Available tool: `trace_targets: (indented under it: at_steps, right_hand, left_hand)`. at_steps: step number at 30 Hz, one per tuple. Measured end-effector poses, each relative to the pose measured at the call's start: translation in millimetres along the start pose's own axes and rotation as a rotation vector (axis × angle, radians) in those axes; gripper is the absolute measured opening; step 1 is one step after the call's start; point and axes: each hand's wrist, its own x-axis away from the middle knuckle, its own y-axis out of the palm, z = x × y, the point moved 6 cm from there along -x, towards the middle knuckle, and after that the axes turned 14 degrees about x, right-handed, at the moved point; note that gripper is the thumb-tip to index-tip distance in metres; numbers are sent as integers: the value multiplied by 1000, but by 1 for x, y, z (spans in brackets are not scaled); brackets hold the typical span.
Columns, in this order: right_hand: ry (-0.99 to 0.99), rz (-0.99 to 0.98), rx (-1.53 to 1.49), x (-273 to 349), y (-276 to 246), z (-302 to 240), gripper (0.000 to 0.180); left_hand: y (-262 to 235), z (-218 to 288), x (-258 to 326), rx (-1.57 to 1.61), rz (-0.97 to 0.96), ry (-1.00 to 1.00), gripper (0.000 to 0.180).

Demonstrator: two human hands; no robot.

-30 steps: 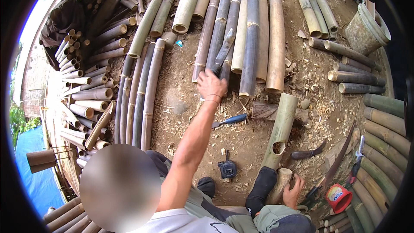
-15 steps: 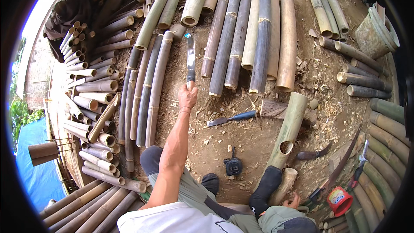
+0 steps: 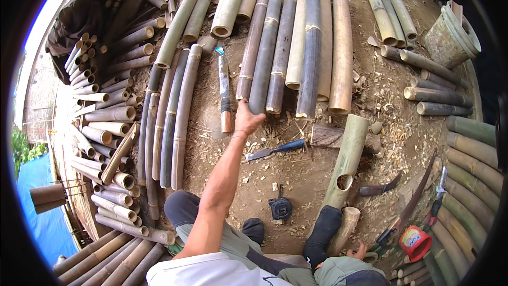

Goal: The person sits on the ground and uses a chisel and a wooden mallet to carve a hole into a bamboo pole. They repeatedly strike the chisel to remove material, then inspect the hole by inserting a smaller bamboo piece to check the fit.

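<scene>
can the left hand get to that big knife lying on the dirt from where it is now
Probably yes. The left hand is stretched out, open, right beside the wooden handle of the big knife, which lies alone on bare dirt between the bamboo poles, nothing on top.

A blue-handled chisel is laid on the dirt, with a black tape measure below it. A green bamboo pole with 1 round hole is set beside a wood block. A woven basket is placed at the upper right. A red container is seen at the lower right. A blue tarp is spread at the far left.
</scene>
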Motion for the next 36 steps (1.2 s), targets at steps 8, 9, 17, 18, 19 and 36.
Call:
trace_targets:
  at_steps: [8,9,17,18,19,36]
  right_hand:
    - [-26,-25,27,2,22,31,52]
    - [-50,-16,19,-1,20,21,51]
    - [-84,76,5,1,7,14,46]
    - [-144,68,8,1,17,15,45]
    - [-69,80,7,9,12,33,45]
    - [-183,37,-63,16,51,27,43]
  left_hand:
    - [43,86,34,-564,8,174,88]
    - [58,84,32,-687,-74,158,90]
    - [56,71,-2,-334,-171,-79,68]
    - [36,43,-7,-50,-483,-228,68]
    - [47,95,32,223,-685,-235,74]
    - [17,169,212,1025,-553,137,79]
